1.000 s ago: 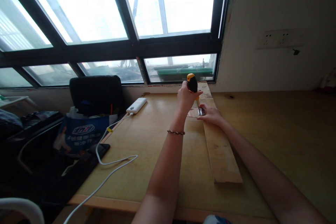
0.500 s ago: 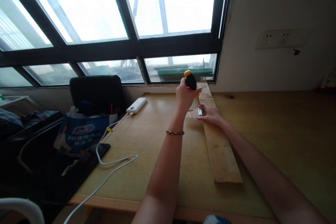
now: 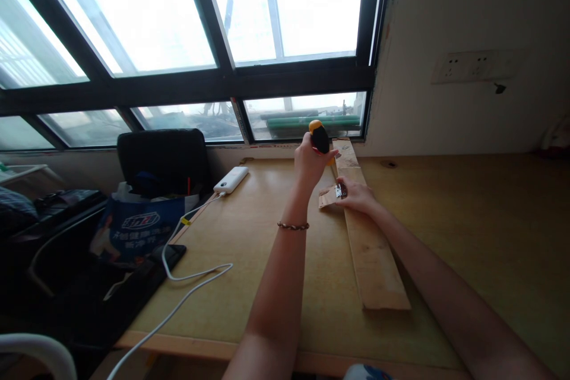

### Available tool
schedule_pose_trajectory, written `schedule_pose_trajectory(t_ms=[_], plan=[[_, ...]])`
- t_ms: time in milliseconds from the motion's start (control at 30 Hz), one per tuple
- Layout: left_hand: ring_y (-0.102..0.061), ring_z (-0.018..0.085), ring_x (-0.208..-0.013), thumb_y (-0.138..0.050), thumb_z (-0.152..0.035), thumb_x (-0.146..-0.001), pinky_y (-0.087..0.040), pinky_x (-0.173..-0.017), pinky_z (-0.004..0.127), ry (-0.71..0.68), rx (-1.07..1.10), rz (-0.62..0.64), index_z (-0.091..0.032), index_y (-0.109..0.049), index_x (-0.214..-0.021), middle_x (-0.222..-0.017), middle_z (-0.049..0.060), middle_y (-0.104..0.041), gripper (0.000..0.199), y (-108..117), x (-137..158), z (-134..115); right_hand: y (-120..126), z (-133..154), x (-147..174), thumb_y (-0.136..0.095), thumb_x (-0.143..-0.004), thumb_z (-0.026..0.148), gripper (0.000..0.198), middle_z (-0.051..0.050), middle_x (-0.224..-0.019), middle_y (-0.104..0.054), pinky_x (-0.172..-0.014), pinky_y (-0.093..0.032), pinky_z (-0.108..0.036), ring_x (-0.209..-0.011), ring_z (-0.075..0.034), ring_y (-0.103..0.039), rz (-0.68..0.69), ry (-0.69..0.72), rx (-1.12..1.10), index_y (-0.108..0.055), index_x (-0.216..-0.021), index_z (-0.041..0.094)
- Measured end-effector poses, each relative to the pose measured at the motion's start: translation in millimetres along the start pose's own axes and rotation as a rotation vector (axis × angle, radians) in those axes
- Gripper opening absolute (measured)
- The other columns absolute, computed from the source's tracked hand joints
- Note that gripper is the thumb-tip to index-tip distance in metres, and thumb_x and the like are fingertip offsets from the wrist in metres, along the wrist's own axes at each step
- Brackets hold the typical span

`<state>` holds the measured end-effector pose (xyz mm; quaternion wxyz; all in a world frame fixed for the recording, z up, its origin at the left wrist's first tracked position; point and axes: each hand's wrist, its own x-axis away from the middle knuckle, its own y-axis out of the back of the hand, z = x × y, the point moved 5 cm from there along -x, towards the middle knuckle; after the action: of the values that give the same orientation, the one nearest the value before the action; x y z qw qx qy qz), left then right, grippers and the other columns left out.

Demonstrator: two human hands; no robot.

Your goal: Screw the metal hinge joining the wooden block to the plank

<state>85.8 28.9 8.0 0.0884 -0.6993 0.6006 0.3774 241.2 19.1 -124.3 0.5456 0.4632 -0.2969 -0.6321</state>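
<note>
Holding one screwdriver (image 3: 320, 139), left hand (image 3: 308, 161), one metal hinge (image 3: 339, 191), right hand (image 3: 358, 196)

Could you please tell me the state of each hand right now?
Left hand: closed, holding the yellow-and-black-handled tool.
Right hand: closed, holding the small metal piece.

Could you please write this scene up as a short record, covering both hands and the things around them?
Left hand: grips a tool with a yellow-and-black handle
Left wrist: wears a bracelet
Right hand: fingers at a metal hinge, by a small wood piece
Long plank: lies on the table, partly covered by the right hand
Table's left side: white device with white cable
Beyond left edge: blue bag
</note>
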Motion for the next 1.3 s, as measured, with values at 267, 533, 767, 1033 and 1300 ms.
schedule_pose_trajectory(t_ms=[267,533,767,1033,1300], plan=[[-0.055,0.014,-0.060,-0.077,-0.031,-0.054,-0.040,-0.056,0.024,-0.052,-0.033,0.014,-0.019,-0.051,-0.083,-0.067,-0.001,-0.059,0.040,-0.8,1.6,-1.3,-5.1,-17.1,-8.7,-0.079,-0.051,0.042,0.079,-0.007,-0.120,-0.056,-0.076,-0.048,-0.033,-0.092,-0.023,-0.059,0.031,0.090,-0.364,-0.047,-0.121,0.024],[-0.056,0.015,-0.063,-0.077,-0.031,-0.053,-0.041,-0.059,0.025,-0.064,-0.051,0.015,-0.018,-0.051,-0.083,-0.068,0.000,-0.060,0.041,-2.4,1.2,-1.8,0.5,-31.4,-6.7,-0.075,-0.057,0.023,0.069,-0.011,-0.107,-0.056,-0.042,-0.041,-0.017,-0.049,-0.003,-0.048,0.118,-0.022,-0.734,-0.045,-0.119,0.015],[-0.057,0.016,-0.066,-0.078,-0.032,-0.053,-0.041,-0.060,0.026,-0.050,-0.052,0.046,-0.018,-0.052,-0.084,-0.070,0.001,-0.060,0.043,-5.4,1.7,-2.3,-0.2,-33.2,-6.6,-0.070,-0.061,0.016,0.061,-0.010,-0.105,-0.059,-0.045,-0.045,-0.017,-0.050,-0.004,-0.052,0.110,-0.026,-0.706,-0.045,-0.117,0.015],[-0.056,0.015,-0.066,-0.078,-0.030,-0.054,-0.041,-0.060,0.025,-0.054,-0.041,0.110,-0.017,-0.052,-0.083,-0.071,0.002,-0.061,0.041,-17.1,6.3,-3.3,-2.2,-36.7,-9.1,-0.068,-0.060,0.013,0.061,-0.011,-0.107,-0.058,-0.046,-0.046,-0.018,-0.051,-0.004,-0.052,0.108,-0.006,-0.766,-0.044,-0.116,0.015],[-0.057,0.016,-0.066,-0.078,-0.030,-0.054,-0.040,-0.059,0.025,-0.044,-0.071,0.138,-0.017,-0.052,-0.085,-0.073,0.002,-0.062,0.042,-23.6,7.8,0.8,-1.0,-37.7,-9.8,-0.068,-0.059,0.012,0.061,-0.009,-0.102,-0.060,-0.048,-0.046,-0.018,-0.053,-0.005,-0.051,0.119,-0.022,-0.780,-0.045,-0.115,0.015]])
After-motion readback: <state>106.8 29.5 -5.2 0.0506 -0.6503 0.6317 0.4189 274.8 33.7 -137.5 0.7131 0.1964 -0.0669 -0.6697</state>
